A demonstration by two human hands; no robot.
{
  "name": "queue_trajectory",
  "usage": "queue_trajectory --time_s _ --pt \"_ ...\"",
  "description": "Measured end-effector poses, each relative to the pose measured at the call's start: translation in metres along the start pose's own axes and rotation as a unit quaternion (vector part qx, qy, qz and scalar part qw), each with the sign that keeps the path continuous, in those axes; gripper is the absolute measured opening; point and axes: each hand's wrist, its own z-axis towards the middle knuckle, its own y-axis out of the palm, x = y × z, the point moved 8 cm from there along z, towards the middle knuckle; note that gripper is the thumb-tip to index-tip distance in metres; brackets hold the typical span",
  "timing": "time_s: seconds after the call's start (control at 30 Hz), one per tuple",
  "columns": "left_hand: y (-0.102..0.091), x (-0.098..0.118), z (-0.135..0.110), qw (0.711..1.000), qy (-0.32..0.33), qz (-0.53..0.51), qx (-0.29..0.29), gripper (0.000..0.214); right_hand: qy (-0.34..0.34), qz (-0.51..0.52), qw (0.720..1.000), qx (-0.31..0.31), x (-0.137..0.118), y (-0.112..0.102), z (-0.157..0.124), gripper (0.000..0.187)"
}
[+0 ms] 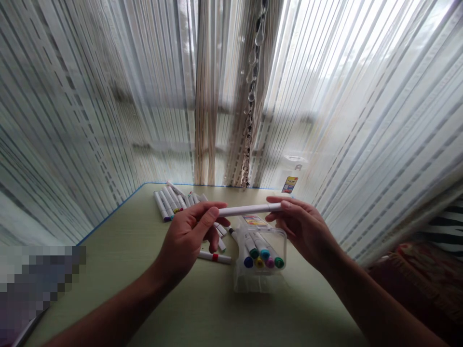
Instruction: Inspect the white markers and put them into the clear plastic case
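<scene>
Between my two hands a white marker pen (248, 210) is held level above the table. My left hand (193, 226) pinches its left end with thumb and fingers. My right hand (298, 219) grips the other end, where a cap seam shows. Below the pen stands a clear plastic case (285, 250), holding several white markers with coloured ends, among them blue, green, yellow and pink. A white marker with a red band (215, 258) lies left of the case, partly behind my left hand. More loose markers (168, 202) are heaped farther back on the left.
The pale green table (126, 250) has a blue edge (108, 217). Striped sheer curtains (108, 96) hang behind it, with a string of clear beads (251, 96). A clear plastic piece with a colourful label (290, 184) stands at the back right. Reddish fringed fabric (408, 274) is at right.
</scene>
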Motion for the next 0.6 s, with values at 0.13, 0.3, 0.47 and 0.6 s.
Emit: queue_trajectory --time_s 0.13,0.3,0.47,0.6 --pt "0.0013 0.0012 -0.0007 0.999 -0.003 0.04 -0.008 0.027 -0.016 -0.027 1.0 -0.002 0.0 0.0006 0.0 0.019" --pt "0.0014 -0.0043 -0.0006 0.998 -0.019 0.057 -0.017 0.03 -0.039 -0.084 0.996 0.005 0.0007 -0.0016 -0.0008 0.023" --pt "0.0011 -0.0074 -0.0021 0.997 -0.022 0.065 -0.026 0.03 -0.035 -0.091 0.995 0.0 0.0029 -0.0016 -0.0013 0.022" --pt "0.0013 -0.0035 -0.0021 0.998 -0.016 0.057 -0.02 0.028 -0.029 -0.051 0.998 -0.009 0.0019 0.0009 -0.0007 0.021"
